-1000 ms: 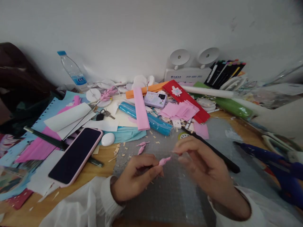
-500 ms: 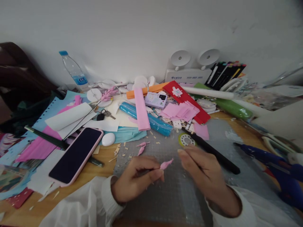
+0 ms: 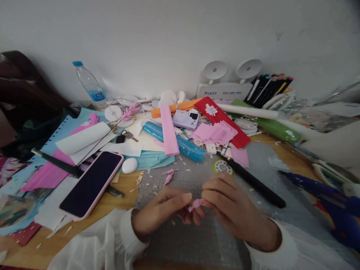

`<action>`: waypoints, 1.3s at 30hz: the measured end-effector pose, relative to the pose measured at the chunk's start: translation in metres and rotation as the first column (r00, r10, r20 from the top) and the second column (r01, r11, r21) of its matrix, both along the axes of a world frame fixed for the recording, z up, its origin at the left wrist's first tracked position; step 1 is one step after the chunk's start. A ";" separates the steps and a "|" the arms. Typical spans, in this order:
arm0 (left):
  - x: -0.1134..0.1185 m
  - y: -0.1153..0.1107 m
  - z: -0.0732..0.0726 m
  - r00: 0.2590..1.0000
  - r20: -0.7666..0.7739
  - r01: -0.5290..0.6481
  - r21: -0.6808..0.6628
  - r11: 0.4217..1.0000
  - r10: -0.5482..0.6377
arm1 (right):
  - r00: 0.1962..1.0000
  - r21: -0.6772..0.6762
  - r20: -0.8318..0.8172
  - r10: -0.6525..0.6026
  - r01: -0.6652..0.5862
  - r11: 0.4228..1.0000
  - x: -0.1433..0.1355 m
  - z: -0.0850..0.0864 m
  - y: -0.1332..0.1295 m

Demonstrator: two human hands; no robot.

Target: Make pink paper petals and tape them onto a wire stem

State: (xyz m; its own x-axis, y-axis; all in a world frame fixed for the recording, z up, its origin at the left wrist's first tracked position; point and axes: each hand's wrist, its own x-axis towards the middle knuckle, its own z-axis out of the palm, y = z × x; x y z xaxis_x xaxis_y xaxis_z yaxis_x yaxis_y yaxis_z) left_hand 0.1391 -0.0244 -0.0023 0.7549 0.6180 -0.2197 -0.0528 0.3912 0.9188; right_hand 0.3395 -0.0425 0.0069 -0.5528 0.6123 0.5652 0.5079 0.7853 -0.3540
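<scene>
A small twisted pink crepe-paper bud (image 3: 196, 204) is held in front of me over the grey cutting mat (image 3: 202, 240). My right hand (image 3: 234, 210) pinches its right end between thumb and fingers. Close on the other side, my left hand (image 3: 165, 210) has its thumb lifted away from its fingers, whose tips sit just behind and under the bud. Whether they touch it I cannot tell. Beyond my hands, two similar pink buds (image 3: 168, 177) lie on the mat among small pale scraps.
A pink-cased phone (image 3: 91, 185) lies at left. Behind the mat are a roll of tape (image 3: 223, 167), a black stick-like tool (image 3: 255, 183), cut pink paper squares (image 3: 215, 132) and a blue roll (image 3: 174, 141). A blue glue gun (image 3: 323, 198) rests at right.
My right hand has moved left to the bud and now pinches its end. My left thumb and fingers have parted, letting go of the bud.
</scene>
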 end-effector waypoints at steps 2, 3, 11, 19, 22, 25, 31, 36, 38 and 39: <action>0.001 0.000 -0.002 1.000 -0.014 0.006 -0.031 1.000 -0.006 | 0.999 0.049 0.028 0.015 -0.017 0.999 0.000 0.000 0.000; 0.001 0.000 -0.002 0.999 -0.041 0.007 -0.036 0.999 -0.009 | 0.999 0.066 0.038 0.017 -0.020 0.998 0.000 -0.001 0.001; 0.005 -0.001 0.002 0.934 -0.088 -0.248 0.537 0.806 0.346 | 0.990 -0.263 -0.102 -0.093 0.063 0.963 -0.009 -0.011 -0.006; -0.003 0.005 -0.016 0.906 0.053 -0.093 0.993 0.074 0.419 | 0.961 -0.645 -0.169 -0.220 0.061 0.762 -0.018 -0.016 -0.005; -0.004 0.006 -0.019 0.899 0.039 -0.048 0.999 0.010 0.437 | 0.954 -0.666 -0.202 -0.221 0.032 0.745 -0.019 -0.019 -0.003; -0.004 0.007 -0.019 0.892 -0.007 0.004 1.000 0.008 0.452 | 0.944 -0.663 -0.228 -0.239 0.030 0.748 -0.019 -0.022 0.000; -0.004 0.010 -0.014 0.867 0.042 -0.021 0.999 -0.048 0.497 | 0.938 -0.637 -0.244 -0.245 0.036 0.770 -0.016 -0.025 0.005; -0.004 0.009 -0.015 0.865 0.055 -0.003 0.995 -0.104 0.498 | 0.943 -0.641 -0.240 -0.231 0.024 0.767 -0.015 -0.025 0.005; -0.004 0.008 -0.016 0.872 0.050 0.012 0.992 -0.123 0.487 | 0.944 -0.635 -0.246 -0.221 0.015 0.772 -0.015 -0.027 0.005; -0.004 0.008 -0.017 0.875 0.040 0.021 0.993 -0.120 0.483 | 0.943 -0.629 -0.252 -0.218 0.012 0.777 -0.016 -0.029 0.005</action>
